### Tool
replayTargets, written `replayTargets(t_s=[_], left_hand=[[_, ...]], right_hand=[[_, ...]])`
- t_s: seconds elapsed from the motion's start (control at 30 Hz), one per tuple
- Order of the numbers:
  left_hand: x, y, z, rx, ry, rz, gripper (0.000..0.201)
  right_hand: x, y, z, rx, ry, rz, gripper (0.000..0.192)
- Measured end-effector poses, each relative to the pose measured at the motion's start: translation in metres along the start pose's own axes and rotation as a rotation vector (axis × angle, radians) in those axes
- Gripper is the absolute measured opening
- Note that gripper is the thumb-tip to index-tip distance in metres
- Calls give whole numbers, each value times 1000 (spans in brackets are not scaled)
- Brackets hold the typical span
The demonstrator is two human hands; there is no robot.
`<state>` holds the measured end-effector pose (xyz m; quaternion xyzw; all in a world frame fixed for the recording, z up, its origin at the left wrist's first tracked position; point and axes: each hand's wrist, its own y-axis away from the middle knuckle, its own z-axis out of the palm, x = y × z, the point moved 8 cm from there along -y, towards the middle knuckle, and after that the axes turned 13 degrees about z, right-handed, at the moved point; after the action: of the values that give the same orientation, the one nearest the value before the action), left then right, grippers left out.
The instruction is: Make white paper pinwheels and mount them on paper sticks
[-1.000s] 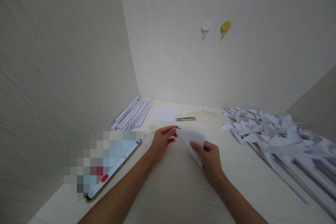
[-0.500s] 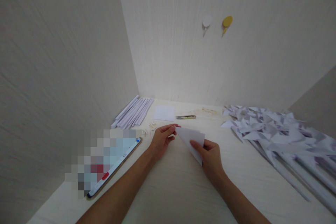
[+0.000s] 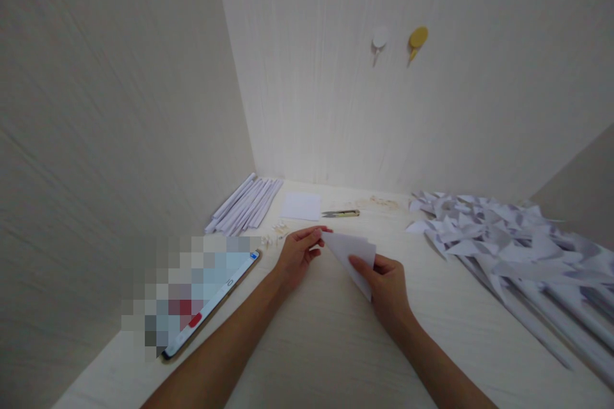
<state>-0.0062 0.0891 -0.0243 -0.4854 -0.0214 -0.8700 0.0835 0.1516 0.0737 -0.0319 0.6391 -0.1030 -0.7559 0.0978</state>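
1. Two hands on one folded white paper, raised just above the table.
2. Left hand pinches its left corner; right hand clamps the lower edge.
3. Likely light, limp, easily creased: best held by edges and corners.

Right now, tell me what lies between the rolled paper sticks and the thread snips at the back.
In the head view, one flat white paper square lies between the rolled paper sticks and the thread snips.
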Motion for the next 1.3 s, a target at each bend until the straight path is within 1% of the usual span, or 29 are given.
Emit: replayTargets(t_s=[0.2, 0.33, 0.53, 0.63, 0.73, 0.83, 0.97, 1.1, 1.17, 1.3], left_hand=[[1, -1, 2, -20, -1, 4, 31], [-1, -1, -1, -7, 8, 5, 30], [-2, -2, -2, -5, 69, 1, 23], [-4, -3, 0, -35, 113, -6, 20], [-3, -3, 3, -85, 122, 17, 17], [0, -3, 5, -111, 95, 39, 18], [3, 1, 6, -78, 55, 47, 26], [-2, 4, 10, -103, -127, 57, 24], [-5, 4, 10, -110, -193, 71, 26], [-8, 5, 8, -93, -171, 54, 30]], right_hand=[[0, -1, -1, 9, 27, -14, 22], [1, -1, -2, 9, 11, -12, 21], [3, -2, 3, -42, -14, 13, 21], [1, -2, 4, -29, -16, 13, 21], [-1, -1, 4, -13, 4, -7, 21], [0, -1, 3, -3, 12, -19, 22], [5, -3, 0, 8, -16, 5, 25], [5, -3, 0, -4, -22, 17, 26], [5, -2, 1, -6, -5, 22, 26], [2, 0, 10, -60, 30, 27, 26]])
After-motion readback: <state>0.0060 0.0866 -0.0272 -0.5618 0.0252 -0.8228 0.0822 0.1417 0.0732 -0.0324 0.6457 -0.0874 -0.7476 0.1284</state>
